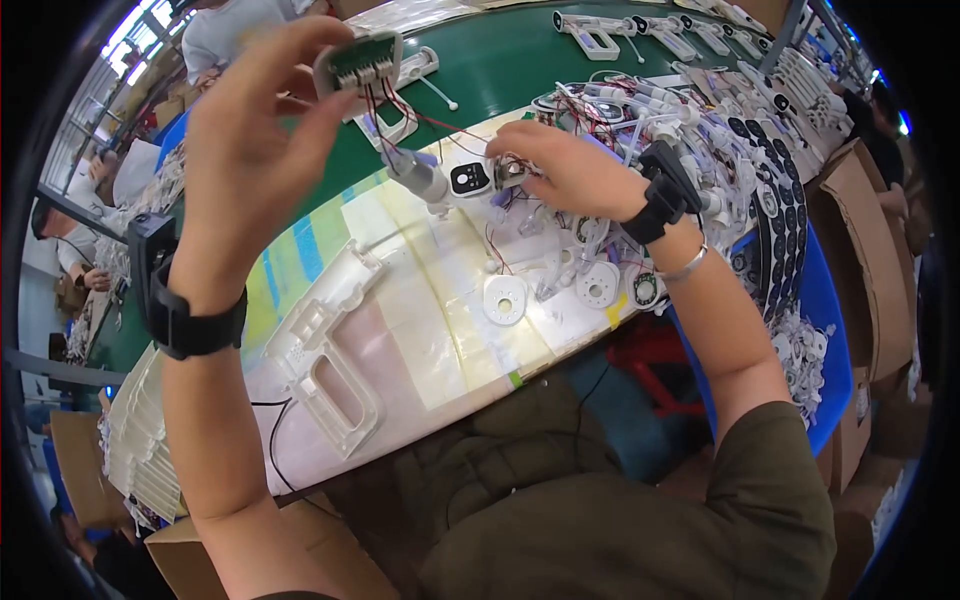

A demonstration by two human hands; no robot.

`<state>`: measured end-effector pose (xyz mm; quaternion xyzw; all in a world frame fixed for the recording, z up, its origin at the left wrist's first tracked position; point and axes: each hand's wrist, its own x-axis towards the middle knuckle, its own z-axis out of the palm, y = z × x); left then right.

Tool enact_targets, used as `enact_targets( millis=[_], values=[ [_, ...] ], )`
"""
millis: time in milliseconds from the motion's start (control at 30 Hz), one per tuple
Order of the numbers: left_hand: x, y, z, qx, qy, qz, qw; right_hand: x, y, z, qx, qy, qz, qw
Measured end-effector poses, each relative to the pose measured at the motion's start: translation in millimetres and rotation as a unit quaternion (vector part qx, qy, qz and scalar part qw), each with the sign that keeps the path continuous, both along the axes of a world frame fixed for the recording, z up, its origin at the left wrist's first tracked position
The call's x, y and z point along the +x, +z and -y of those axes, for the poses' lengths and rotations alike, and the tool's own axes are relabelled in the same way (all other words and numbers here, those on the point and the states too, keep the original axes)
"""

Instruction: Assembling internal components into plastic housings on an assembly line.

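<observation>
Raised at the upper left, my left hand (262,140) grips a green circuit board (366,62) between thumb and fingers. Red and black wires (378,110) run down from the board toward a white and lavender cylindrical part (415,175), and others reach across to my right hand. My right hand (575,168) has its fingers closed around a small round wired part (510,170), partly hidden by them. Beside it lies a white piece with a black face (470,180). An open white plastic shell half with a looped handle (325,360) rests on the table to the left.
Tangled wired parts (640,120) heap up at the right. Two white discs (506,299) lie near the table's front edge. A green conveyor (490,60) carries white handled devices (590,38) behind. A blue bin (830,400) stands at the right; stacked white shells (145,430) at the left. Other people sit beyond.
</observation>
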<state>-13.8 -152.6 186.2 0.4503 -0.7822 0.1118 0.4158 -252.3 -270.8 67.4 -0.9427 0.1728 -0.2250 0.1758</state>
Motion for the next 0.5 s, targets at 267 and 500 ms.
enact_targets(
  millis=[267, 500],
  values=[
    [11, -33, 3, 0.121, 0.049, -0.024, 0.991, 16, -8, -4, -0.031, -0.152, -0.032, 0.987],
    [21, -37, 8, 0.164, 0.066, -0.015, 0.984, 45, -42, -32, -0.265, -0.096, -0.165, 0.945]
  ],
)
